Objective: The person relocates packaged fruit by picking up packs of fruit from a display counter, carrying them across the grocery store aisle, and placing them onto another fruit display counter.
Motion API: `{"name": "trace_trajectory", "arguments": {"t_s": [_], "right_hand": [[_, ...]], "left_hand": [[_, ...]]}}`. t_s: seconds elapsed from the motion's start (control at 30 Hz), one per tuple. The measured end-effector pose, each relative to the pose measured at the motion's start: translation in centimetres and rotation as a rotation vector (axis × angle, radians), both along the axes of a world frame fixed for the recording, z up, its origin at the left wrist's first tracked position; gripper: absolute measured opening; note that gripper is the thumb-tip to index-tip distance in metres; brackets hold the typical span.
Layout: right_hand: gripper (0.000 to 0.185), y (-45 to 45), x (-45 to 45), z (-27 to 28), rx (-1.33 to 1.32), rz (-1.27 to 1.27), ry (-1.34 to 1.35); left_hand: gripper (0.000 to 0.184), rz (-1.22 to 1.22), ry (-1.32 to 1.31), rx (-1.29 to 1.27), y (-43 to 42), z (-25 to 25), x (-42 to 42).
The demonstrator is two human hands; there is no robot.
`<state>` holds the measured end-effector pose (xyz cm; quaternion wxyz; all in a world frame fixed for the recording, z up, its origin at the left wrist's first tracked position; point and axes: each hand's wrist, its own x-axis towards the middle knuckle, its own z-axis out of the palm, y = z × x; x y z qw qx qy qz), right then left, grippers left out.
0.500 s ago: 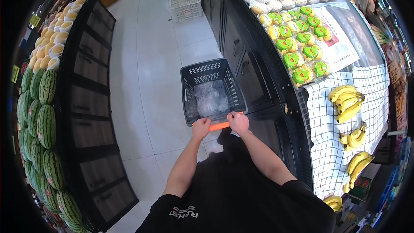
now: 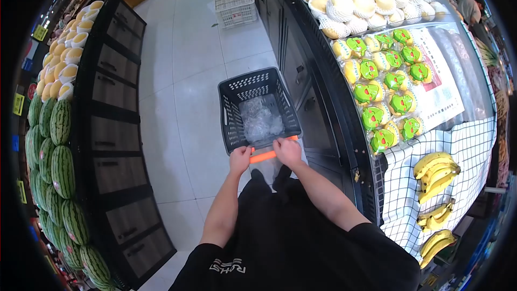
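White-tiled aisle [image 2: 167,151] — basket [image 2: 232,125] between cabinets [image 2: 110,134]

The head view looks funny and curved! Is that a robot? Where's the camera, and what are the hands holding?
No robot here: these are a person's own bare hands. The camera is worn on the person's head, looking forward and down, so the hands show near the middle of the picture. The left hand and the right hand both grip a bright orange bar at the near end of a dark grey plastic basket with holes in its sides. Inside the basket lies crumpled clear plastic. Over on the right, curved yellow bananas lie on a white cloth with dark grid lines. Over on the left are striped green watermelons.
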<state>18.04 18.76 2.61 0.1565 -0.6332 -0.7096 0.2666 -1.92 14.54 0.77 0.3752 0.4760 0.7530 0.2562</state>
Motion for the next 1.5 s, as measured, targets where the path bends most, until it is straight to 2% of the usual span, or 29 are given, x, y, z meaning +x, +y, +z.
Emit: {"name": "trace_trajectory", "arguments": {"t_s": [0.17, 0.3, 0.47, 0.63, 0.87, 1.13, 1.4, 1.5], "right_hand": [[0.031, 3.0, -1.4, -0.6, 0.085, -0.002, 0.017], [0.030, 6.1, -2.7, 0.0, -0.009, -0.012, -0.023], [0.034, 10.1, -4.5, 1.3, -0.039, -0.063, 0.057], [0.037, 11.9, -5.8, 0.3, 0.076, -0.160, 0.004], [0.054, 11.9, -8.1, 1.2, 0.017, -0.359, 0.036], [0.065, 12.6, -9.8, 2.1, 0.023, -0.318, 0.014], [0.071, 12.4, -10.0, 2.0, 0.036, -0.326, 0.063], [0.077, 12.1, -10.4, 2.9, 0.013, -0.336, 0.116]], "left_hand": [[0.038, -0.006, 0.010, -0.029, 3.3, 0.6, -1.4], [0.039, -0.033, -0.007, -0.036, 6.6, 1.0, -2.7], [0.044, -0.142, 0.005, -0.034, 10.8, 0.8, -4.6], [0.044, -0.299, 0.005, -0.042, 14.1, 1.7, -6.1], [0.041, -0.350, -0.031, 0.063, 17.3, 0.8, -7.9], [0.040, -0.355, -0.069, 0.144, 19.8, 1.0, -8.8], [0.045, -0.419, -0.058, 0.108, 20.4, 1.5, -8.9], [0.045, -0.623, -0.007, 0.061, 20.3, 2.8, -9.4]]}}
